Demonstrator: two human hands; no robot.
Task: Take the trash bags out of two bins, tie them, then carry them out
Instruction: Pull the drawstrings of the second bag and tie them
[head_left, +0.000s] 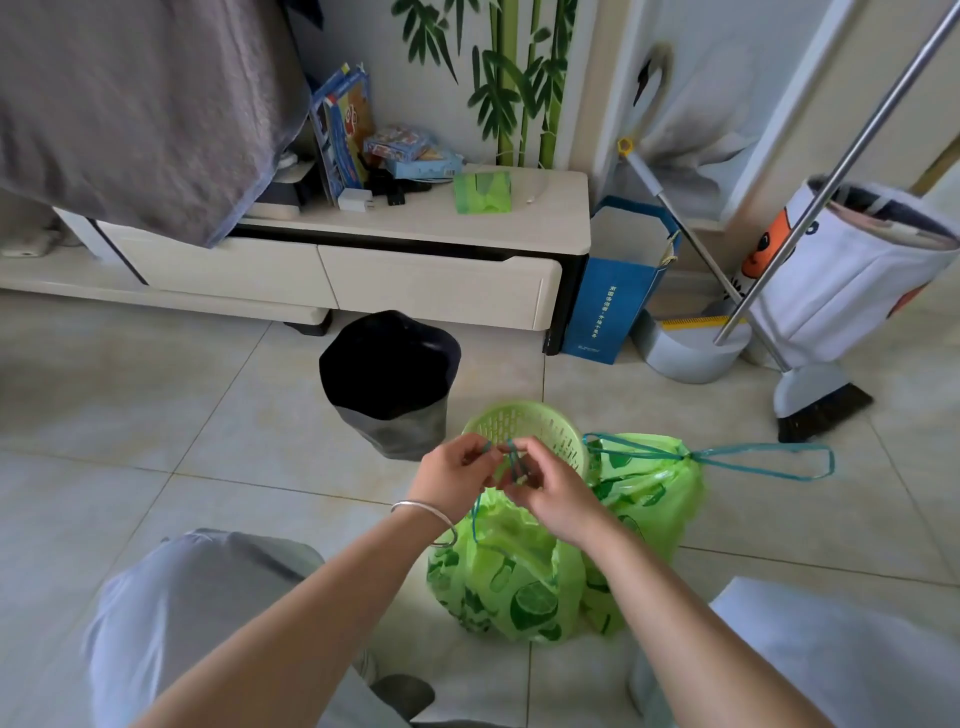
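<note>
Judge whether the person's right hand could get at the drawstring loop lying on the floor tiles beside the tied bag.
Probably yes. The loop lies in the open on bare tile, with nothing over it. But the right hand is busy knotting the nearer bag's drawstring and must let go first.

Two trash bags are set side by side on the floor (156, 415): the near bag (509, 587) to the left, the tied bag (649, 483) to the right. Behind them a basket bin (524, 423) is placed, and a lined bin (389, 384) further left, before the cabinet (415, 270).
</note>
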